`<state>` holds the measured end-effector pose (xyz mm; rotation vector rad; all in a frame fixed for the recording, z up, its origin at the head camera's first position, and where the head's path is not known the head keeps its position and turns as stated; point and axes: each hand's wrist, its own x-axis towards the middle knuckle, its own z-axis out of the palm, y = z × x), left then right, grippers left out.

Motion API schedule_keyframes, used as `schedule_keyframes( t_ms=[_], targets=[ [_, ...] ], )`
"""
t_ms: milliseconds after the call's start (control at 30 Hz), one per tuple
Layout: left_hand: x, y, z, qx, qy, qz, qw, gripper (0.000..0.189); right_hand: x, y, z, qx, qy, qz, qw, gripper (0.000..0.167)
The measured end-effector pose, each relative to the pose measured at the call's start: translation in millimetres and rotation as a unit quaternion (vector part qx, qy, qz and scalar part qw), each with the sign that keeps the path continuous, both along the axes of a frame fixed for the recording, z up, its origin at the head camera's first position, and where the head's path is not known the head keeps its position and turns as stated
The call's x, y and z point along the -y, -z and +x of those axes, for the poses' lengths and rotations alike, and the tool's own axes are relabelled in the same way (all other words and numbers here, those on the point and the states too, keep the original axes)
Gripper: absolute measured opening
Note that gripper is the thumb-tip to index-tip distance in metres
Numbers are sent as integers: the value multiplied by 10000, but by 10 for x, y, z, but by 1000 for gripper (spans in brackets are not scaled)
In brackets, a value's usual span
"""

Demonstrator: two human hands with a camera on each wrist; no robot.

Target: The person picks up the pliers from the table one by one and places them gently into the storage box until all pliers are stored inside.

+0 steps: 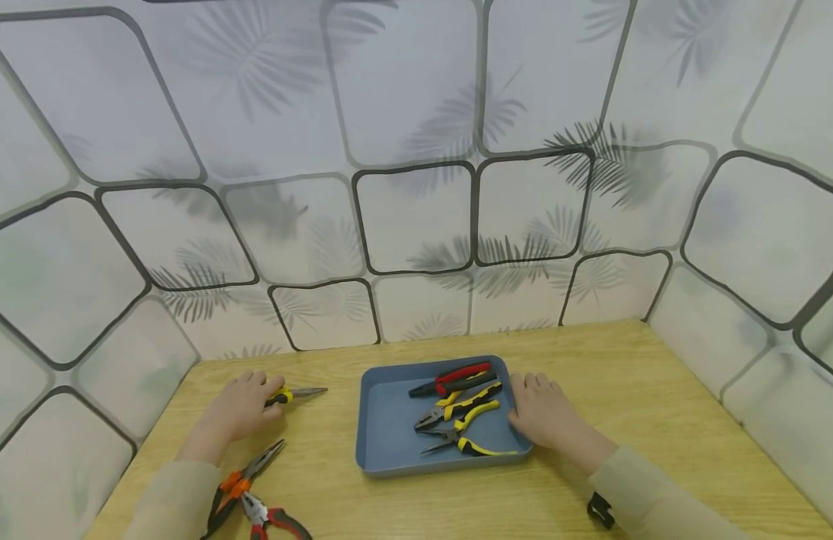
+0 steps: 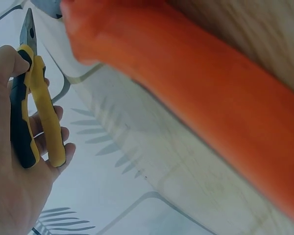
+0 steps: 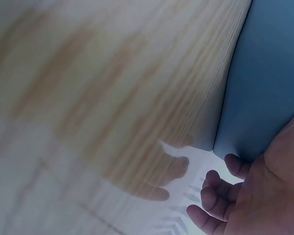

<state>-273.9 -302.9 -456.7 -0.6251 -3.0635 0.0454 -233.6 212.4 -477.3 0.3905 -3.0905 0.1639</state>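
Observation:
My left hand (image 1: 244, 405) grips long-nose pliers (image 2: 39, 107) by their yellow-and-black handles, the slim metal nose pointing right in the head view. In the left wrist view the fingers wrap the handles and the thumb lies near the pivot. My right hand (image 1: 540, 412) rests against the right side of a blue tray (image 1: 389, 420), its fingers loosely bent along the outer wall in the right wrist view. Inside the tray lie red-and-black pliers (image 1: 456, 379), yellow-and-black combination pliers (image 1: 456, 405) and spread yellow-handled long-nose pliers (image 1: 463, 435).
Near the left forearm, orange-handled long-nose pliers (image 1: 244, 476) and red-and-black pliers (image 1: 261, 514) lie on the wooden table (image 1: 335, 495). A black object (image 1: 600, 510) shows beside the right sleeve. Patterned walls (image 1: 416, 217) enclose the table's back and sides.

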Motion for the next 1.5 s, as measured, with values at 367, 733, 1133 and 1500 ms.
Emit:
schedule_keyframes(
  t_ms=[367, 733, 1133, 1500],
  targets=[
    [-24, -40, 59, -266, 75, -150, 9995, 44, 6, -2, 5, -42, -20, 48, 10000, 48],
    [-77, -84, 124, -679, 158, -105, 9975, 41, -5, 17, -3, -87, -51, 56, 9999, 47],
    [-172, -153, 196, -953, 204, -199, 9950, 33, -4, 9, -4, -110, -54, 84, 9999, 44],
    [-266, -225, 262, -1061, 348, -213, 9935, 29, -5, 8, 10, -300, -122, 124, 9994, 44]
  ],
)
